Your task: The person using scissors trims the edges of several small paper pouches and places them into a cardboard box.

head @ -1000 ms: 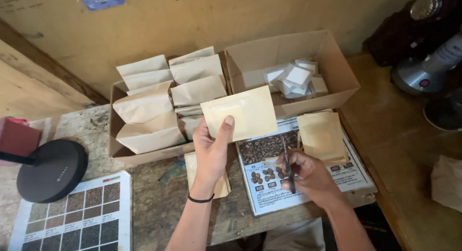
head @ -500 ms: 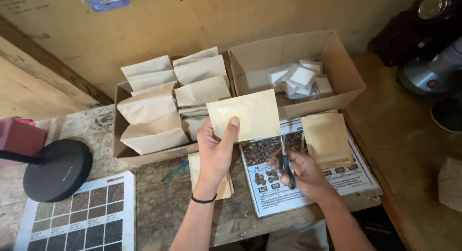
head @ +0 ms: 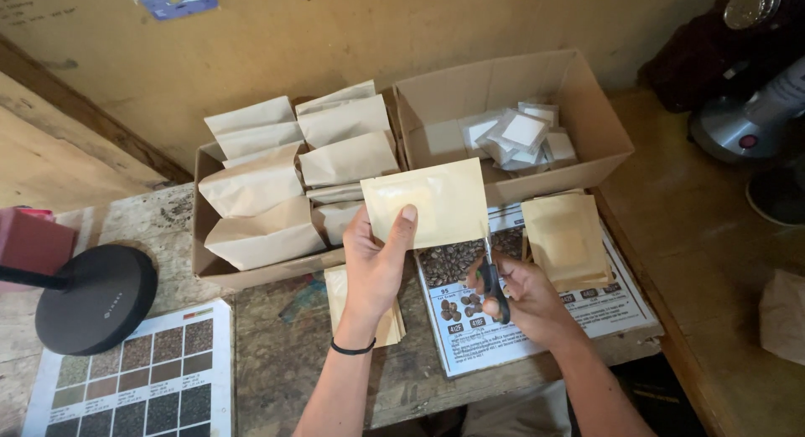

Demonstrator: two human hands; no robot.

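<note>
Your left hand (head: 375, 265) pinches a flat kraft pouch (head: 426, 204) by its lower left corner, thumb on the front, and holds it up just above the printed bean chart (head: 537, 319). Your right hand (head: 520, 299) is closed around black-handled scissors (head: 493, 279), blades pointing up at the pouch's lower right edge; can't tell whether they touch it.

Around the chart: a stack of flat pouches (head: 566, 240) lies on its upper right corner, another small stack (head: 340, 290) sits just left of it, partly under your left wrist. Further left, a black round lamp base (head: 96, 299) and a colour-swatch sheet (head: 138, 374).

Surface is a worn wooden table (head: 277, 353) against a plywood wall (head: 335, 43). A grinder-like appliance (head: 755, 118) stands well right of the chart.

Behind the chart, two cardboard boxes: the left box (head: 210, 265) is packed with filled kraft bags (head: 268, 185), the right box (head: 599, 127) holds a loose pile of small white sachets (head: 520, 135).
</note>
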